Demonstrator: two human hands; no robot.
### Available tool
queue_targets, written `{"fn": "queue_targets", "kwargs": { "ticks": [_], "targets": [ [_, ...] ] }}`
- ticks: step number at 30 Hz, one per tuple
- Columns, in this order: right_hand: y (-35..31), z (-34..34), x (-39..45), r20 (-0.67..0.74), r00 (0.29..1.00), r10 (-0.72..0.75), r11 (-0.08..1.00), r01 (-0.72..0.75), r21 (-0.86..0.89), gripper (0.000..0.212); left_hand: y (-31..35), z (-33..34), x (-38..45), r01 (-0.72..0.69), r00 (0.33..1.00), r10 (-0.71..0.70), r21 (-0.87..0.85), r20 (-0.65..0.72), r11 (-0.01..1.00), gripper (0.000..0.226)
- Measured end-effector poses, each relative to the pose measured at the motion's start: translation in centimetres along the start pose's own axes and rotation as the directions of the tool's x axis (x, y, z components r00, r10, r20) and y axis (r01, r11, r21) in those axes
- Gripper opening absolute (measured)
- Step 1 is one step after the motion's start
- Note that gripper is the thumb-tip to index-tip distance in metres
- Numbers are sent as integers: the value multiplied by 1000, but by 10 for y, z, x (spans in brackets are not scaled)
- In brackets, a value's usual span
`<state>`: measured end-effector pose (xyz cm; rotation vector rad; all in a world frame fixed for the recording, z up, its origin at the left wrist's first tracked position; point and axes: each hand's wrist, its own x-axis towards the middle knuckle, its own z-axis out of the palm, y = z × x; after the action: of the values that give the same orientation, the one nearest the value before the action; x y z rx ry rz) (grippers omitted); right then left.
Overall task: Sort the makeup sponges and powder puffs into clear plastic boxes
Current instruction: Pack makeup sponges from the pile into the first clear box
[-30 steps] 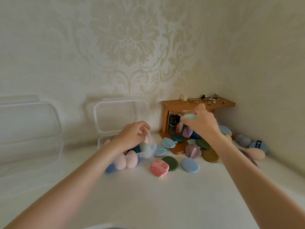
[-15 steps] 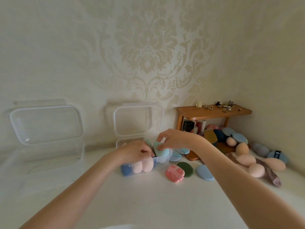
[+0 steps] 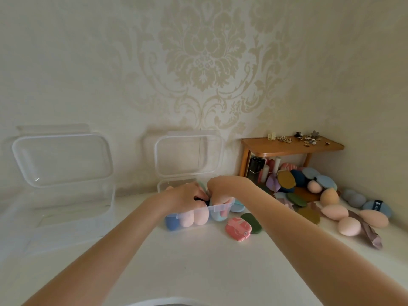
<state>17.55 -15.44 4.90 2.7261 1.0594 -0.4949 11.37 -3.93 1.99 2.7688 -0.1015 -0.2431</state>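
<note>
A small clear box (image 3: 218, 208) stands open at the middle, its lid (image 3: 187, 155) leaning on the wall. Blue, pink and teal sponges show through its front wall. My left hand (image 3: 184, 195) and my right hand (image 3: 223, 187) both reach down into it, fingers curled among the sponges. The edge of a pale teal puff (image 3: 202, 186) shows between the hands, at my right fingertips. What my left fingers hold is hidden. A pink patterned puff (image 3: 238, 228) and a dark green puff (image 3: 254, 221) lie just right of the box.
A larger clear box (image 3: 66, 217) with its lid raised stands at the left. A wooden shelf (image 3: 291, 146) with trinkets fills the right corner. Below and beside it lie several puffs and peach sponges (image 3: 334, 212), a blue labelled puff (image 3: 377, 207) and a mauve strip (image 3: 371, 237).
My right hand has come left from the shelf with the teal puff and gone down into the small box. My left hand stayed at the box. The view has shifted.
</note>
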Motion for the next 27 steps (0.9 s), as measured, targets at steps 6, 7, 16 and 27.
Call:
{"fn": "queue_targets", "kwargs": {
  "ticks": [6, 7, 16, 27],
  "targets": [
    [2, 3, -7, -20, 1000, -11, 999, 12, 52, 13, -3, 1, 4, 40, 999, -40, -1, -3, 999, 26],
    [1, 3, -7, -29, 1000, -13, 999, 14, 50, 20, -3, 2, 5, 41, 999, -41, 2, -3, 999, 25],
    [26, -12, -35, -315, 947, 68, 929, 54, 365, 32, 29, -10, 2, -3, 963, -14, -64, -270, 998, 25],
    [170, 50, -65, -340, 749, 569, 820, -490, 295, 27, 80, 11, 29, -102, 971, 60, -171, -231, 980, 26]
  ]
}}
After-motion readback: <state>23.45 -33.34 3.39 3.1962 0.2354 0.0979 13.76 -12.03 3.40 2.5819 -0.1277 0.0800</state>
